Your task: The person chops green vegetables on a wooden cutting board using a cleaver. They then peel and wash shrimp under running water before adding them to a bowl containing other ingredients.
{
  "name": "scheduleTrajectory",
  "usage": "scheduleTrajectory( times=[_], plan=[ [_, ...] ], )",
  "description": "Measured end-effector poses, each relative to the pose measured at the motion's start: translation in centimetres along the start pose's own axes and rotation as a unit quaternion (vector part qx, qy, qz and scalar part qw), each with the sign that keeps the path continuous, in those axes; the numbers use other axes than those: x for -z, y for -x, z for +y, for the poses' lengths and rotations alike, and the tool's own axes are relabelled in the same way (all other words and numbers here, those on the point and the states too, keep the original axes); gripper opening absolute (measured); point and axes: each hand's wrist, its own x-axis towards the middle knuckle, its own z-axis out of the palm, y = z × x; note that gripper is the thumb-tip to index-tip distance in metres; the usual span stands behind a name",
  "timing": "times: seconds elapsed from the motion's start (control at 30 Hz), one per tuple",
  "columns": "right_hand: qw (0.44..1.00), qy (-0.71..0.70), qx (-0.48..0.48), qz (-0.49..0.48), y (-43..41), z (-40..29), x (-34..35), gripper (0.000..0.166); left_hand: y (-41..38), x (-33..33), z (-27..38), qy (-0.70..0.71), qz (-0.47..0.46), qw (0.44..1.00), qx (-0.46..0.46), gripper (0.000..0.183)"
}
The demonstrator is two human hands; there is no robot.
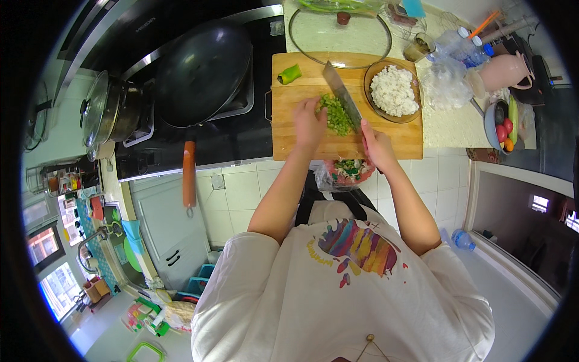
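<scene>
On a wooden cutting board [291, 131] lies a heap of diced green pepper [335, 116]. My right hand [378, 147] grips the handle of a cleaver [342, 90], whose blade slants along the heap's right side. At the heap's left edge is my left hand [310, 122], slightly blurred, fingers bent and apart; I see nothing held in it. An uncut green pepper piece with its stem end [289, 74] rests at the board's upper left. A glass bowl [370, 97] of white cooked rice [394, 90] stands at the right side of the board.
Left of the board, a black wok [203, 77] sits on the stove, its orange handle [189, 174] jutting over the front edge. A glass lid [312, 40] lies behind. Plastic bottles [475, 56], a pink pitcher [504, 72] and a vegetable bowl [491, 124] stand right. A lined waste container [332, 178] is below.
</scene>
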Motion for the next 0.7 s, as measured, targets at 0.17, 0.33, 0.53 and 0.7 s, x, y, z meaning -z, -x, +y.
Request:
scheduleTrajectory(
  times=[0.17, 0.33, 0.53, 0.7],
  plan=[
    [0.995, 0.086, -0.027, -0.037, 0.6, -2.6, 0.7, 0.079, 0.9, -0.9, 0.0, 0.137, 0.013, 0.990, 0.043, 0.031],
    [0.992, 0.125, -0.018, -0.007, 0.3, -1.7, 0.5, 0.079, 0.8, -0.6, 0.0, 0.118, 0.021, 0.993, 0.014, 0.031],
    [0.992, 0.114, -0.045, -0.017, 0.1, -2.4, 1.3, 0.080, 1.3, -0.4, 0.0, 0.135, 0.020, 0.991, 0.017, 0.033],
    [0.992, 0.117, -0.049, -0.014, -0.9, -0.9, 0.9, 0.082, 1.3, 0.1, 0.2, 0.136, 0.009, 0.990, 0.035, 0.034]
  ],
)
